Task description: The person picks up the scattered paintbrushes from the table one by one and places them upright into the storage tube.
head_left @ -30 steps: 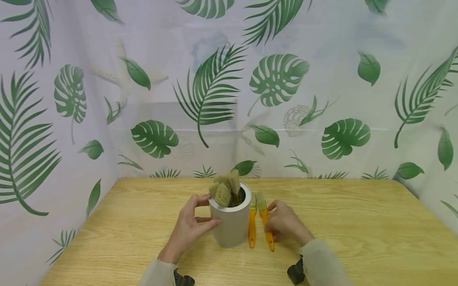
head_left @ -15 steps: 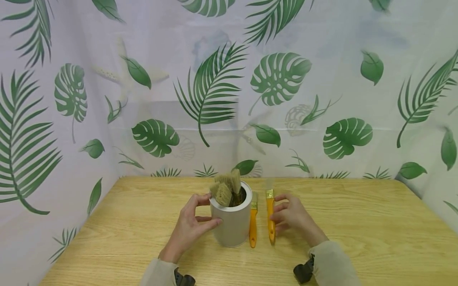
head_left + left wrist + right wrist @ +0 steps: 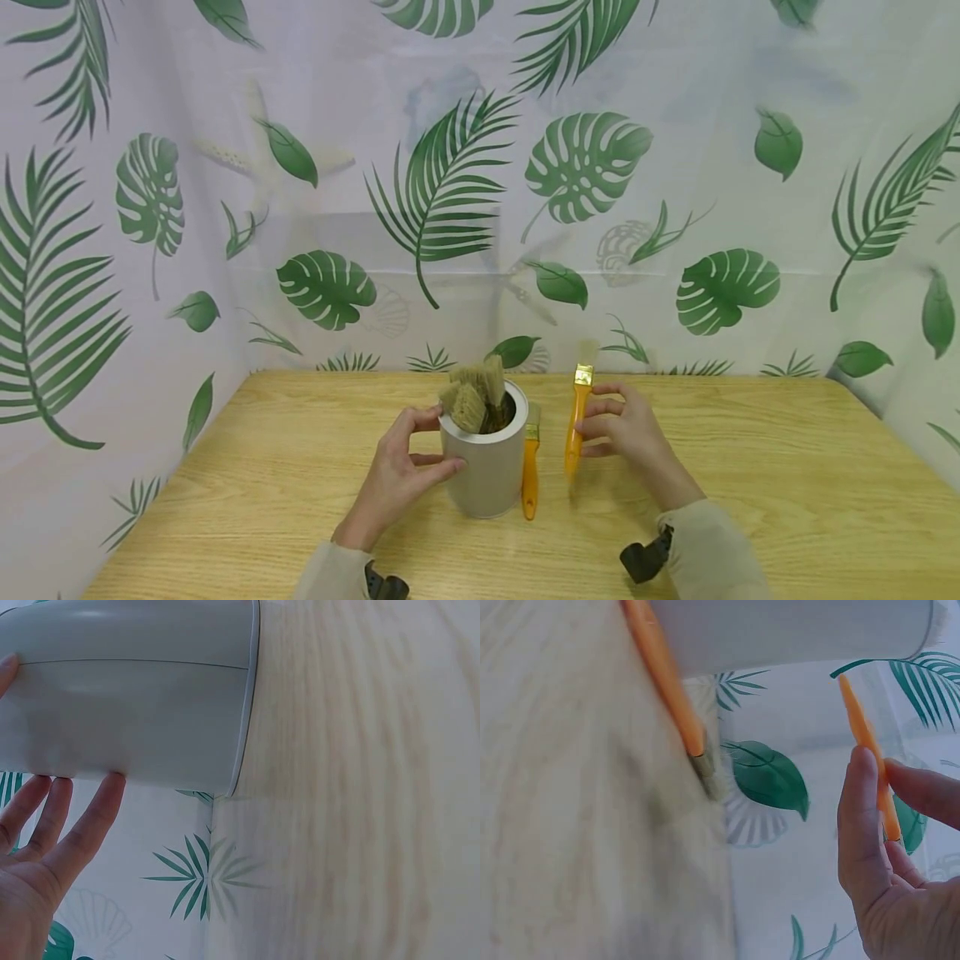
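A grey-white can (image 3: 483,475) stands upright on the table, several pale paintbrush heads (image 3: 468,396) rising out of its open top. My left hand (image 3: 397,475) grips the can from its left side, thumb in front and fingertips behind; the left wrist view shows those fingertips (image 3: 112,784) against the can's wall. To the right, my right hand (image 3: 626,425) pinches an orange-handled paintbrush (image 3: 577,417) between thumb and fingers, held up off the table with its bristles upward. A second orange-handled paintbrush (image 3: 530,475) lies on the table just right of the can.
The wood-grain table (image 3: 315,442) runs back to a white leaf-printed curtain (image 3: 480,325). More curtain hangs along the left and right sides.
My right hand has lifted the paintbrush off the table and carried it up and slightly right, tilting it more upright. My left hand and the can have stayed put.
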Motion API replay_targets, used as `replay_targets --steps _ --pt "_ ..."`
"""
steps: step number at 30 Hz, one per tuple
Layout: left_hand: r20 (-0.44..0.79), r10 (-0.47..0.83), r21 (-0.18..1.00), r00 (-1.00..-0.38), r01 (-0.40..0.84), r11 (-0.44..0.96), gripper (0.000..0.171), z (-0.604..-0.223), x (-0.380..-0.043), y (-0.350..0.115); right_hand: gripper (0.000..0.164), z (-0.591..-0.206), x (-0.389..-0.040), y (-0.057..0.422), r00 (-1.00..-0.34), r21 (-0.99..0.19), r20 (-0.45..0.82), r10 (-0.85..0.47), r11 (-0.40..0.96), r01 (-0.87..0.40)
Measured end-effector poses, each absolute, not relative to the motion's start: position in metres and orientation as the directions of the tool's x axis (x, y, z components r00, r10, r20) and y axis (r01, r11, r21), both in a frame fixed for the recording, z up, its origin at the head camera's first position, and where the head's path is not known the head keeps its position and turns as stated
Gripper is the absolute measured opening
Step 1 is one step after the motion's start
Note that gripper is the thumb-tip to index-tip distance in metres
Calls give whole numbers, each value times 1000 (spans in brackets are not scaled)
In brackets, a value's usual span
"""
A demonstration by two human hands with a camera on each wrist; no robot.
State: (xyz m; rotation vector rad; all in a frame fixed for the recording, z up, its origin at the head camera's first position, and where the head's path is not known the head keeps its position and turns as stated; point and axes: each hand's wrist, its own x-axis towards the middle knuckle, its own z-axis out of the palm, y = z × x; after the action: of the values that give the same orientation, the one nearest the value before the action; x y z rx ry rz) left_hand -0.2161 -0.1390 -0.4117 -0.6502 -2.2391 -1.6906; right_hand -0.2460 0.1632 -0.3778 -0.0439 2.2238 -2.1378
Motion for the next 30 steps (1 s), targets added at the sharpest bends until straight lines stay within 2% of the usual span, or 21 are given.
replay_targets --steps 20,30 --pt "463 188 841 -866 496 214 50 -411 -217 -139 49 -335 -243 138 -977 -969 209 40 -129 -213" --pt "462 188 836 -867 497 232 51 -412 -215 -139 49 -323 -241 114 -960 -943 278 22 -185 -277"
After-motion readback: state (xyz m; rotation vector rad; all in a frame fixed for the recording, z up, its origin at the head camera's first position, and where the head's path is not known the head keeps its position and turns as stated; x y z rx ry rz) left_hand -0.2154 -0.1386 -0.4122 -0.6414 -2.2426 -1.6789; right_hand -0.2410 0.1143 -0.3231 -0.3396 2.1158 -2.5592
